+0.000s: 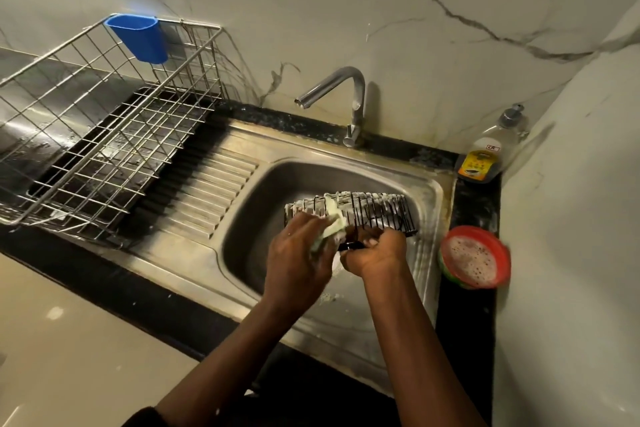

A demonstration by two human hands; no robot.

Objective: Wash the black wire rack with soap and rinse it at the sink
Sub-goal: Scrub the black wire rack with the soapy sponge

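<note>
The black wire rack is held over the steel sink basin, streaked with white soap foam. My right hand grips its near black edge from below. My left hand holds a pale green sponge pressed against the rack's left part. The tap stands behind the basin, and I see no water running from it.
A red bowl of soapy water sits on the black counter right of the sink. A dish soap pump bottle stands in the back right corner. A steel dish rack with a blue cup holder occupies the drainboard at left.
</note>
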